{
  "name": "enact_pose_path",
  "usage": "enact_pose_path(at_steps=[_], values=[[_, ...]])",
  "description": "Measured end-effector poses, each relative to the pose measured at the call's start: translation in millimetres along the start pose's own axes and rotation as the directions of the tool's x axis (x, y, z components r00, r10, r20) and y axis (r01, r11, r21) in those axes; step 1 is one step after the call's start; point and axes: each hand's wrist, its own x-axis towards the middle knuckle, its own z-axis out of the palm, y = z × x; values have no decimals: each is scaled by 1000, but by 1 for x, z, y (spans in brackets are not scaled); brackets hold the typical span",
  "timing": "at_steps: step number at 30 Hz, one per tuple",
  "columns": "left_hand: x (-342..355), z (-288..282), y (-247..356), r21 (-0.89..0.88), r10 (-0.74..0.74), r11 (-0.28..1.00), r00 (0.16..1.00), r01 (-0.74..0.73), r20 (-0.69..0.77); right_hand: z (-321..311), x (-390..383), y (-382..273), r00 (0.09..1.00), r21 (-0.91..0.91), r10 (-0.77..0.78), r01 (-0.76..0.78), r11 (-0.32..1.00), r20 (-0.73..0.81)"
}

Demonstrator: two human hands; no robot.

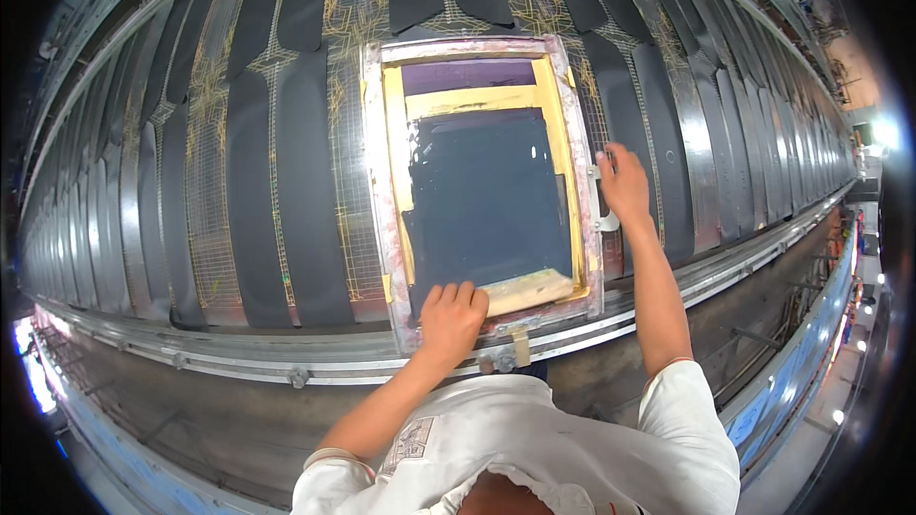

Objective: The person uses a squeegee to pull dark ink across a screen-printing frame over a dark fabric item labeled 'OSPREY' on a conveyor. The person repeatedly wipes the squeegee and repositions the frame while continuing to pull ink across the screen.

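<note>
The printing screen frame (pixel 482 186) lies flat on the long table over a dark fabric piece. The left hand (pixel 451 319) curls over the frame's near edge; the right hand (pixel 623 183) grips its right-side handle. The frame looks seated; lifting it evenly seems next.

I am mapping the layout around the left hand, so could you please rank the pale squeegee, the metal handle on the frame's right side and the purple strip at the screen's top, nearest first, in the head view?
From the left hand:
1. Pale squeegee, just right of it on the screen's lower edge.
2. Metal handle, on the frame's right side by the right hand.
3. Purple strip, at the screen's far top.
</note>
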Motion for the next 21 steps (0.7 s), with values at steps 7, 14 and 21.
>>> enact_pose_path(at_steps=[7, 14, 21], values=[[115, -36, -22, -43, -95, 994, 986, 102, 135, -34, 45, 6, 957, -98, -280, 287, 953, 75], [281, -37, -105, -30, -50, 998, 998, 52, 49, -31, 154, -93, 571, 235, -540, 521, 820, 619], [331, -41, -136, -75, -210, 972, 963, 225, 167, 18, 222, -104, 544, 246, -533, 513, 823, 649]])
